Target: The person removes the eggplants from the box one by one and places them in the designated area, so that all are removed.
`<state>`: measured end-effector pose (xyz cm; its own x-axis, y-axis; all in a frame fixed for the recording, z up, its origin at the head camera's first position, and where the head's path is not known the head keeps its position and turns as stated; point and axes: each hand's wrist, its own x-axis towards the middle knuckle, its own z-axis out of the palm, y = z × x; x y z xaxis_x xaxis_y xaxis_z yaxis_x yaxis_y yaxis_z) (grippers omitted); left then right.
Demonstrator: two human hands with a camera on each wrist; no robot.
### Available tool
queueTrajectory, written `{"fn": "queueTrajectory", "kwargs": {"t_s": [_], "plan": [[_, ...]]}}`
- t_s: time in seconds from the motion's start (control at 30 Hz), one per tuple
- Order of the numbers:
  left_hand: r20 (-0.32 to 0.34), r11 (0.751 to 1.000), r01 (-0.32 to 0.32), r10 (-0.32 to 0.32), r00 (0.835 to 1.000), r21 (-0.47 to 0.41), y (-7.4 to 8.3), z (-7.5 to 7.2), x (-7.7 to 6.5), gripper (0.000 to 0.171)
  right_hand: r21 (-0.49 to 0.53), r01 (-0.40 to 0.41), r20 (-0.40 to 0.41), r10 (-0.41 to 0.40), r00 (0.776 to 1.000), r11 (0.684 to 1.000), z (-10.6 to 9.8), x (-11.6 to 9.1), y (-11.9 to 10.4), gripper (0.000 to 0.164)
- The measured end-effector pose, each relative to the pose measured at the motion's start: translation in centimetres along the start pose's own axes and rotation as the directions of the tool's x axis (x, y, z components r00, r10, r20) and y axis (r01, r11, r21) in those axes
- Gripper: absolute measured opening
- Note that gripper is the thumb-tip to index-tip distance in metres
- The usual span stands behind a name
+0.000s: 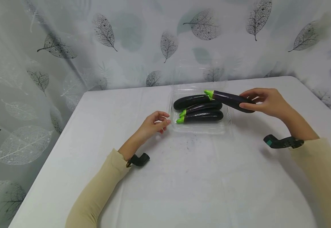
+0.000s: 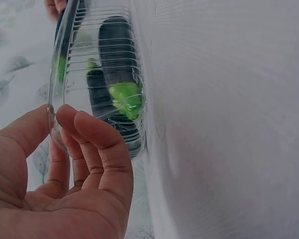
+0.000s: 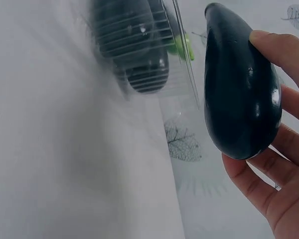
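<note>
Right of centre in the head view, the right hand (image 1: pixel 266 102) grips a dark eggplant (image 1: pixel 230 99) round its blunt end, the green end pointing left over the clear container (image 1: pixel 211 129). Three more eggplants (image 1: pixel 203 116) lie inside, in the upper middle of the frame, towards the far side of the white desk (image 1: pixel 182 180). At the container's left edge, the left hand (image 1: pixel 153 124) pinches the rim.
</note>
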<state>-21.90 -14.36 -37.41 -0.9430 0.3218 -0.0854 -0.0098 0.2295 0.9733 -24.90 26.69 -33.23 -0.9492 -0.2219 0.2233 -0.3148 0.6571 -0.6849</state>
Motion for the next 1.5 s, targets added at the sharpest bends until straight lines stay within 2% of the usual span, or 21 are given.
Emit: {"fn": "queueTrajectory", "kwargs": {"t_s": [0.47, 0.63, 0.97, 1.33, 1.5], "plan": [[-0.006, 1.0, 0.009, -0.009, 1.0, -0.003, 0.0, -0.1, 0.1, 0.034, 0.018, -0.039, -0.05, 0.039, 0.998, 0.999, -1.5, -1.1, 2.0, 0.04], [0.005, 0.999, 0.023, -0.023, 1.0, -0.024, 0.0, -0.1, 0.1, 0.033, -0.011, -0.059, -0.081, 0.058, 0.995, 0.998, -1.8, -1.7, 2.9, 0.045], [0.008, 0.999, 0.028, -0.028, 1.0, -0.03, 0.0, -0.1, 0.0, 0.035, -0.029, -0.149, -0.072, 0.147, 0.987, 0.988, -2.7, -2.5, 4.7, 0.05], [0.013, 0.999, 0.018, -0.018, 1.0, -0.029, 0.0, -0.1, 0.0, 0.037, -0.089, -0.208, -0.053, 0.204, 0.978, 0.974, -2.8, -3.0, 6.8, 0.056], [0.01, 1.0, 0.014, -0.013, 1.0, -0.027, -0.1, -0.1, 0.0, 0.037, -0.08, -0.231, -0.03, 0.229, 0.973, 0.97, -2.6, -3.4, 7.6, 0.055]]}}
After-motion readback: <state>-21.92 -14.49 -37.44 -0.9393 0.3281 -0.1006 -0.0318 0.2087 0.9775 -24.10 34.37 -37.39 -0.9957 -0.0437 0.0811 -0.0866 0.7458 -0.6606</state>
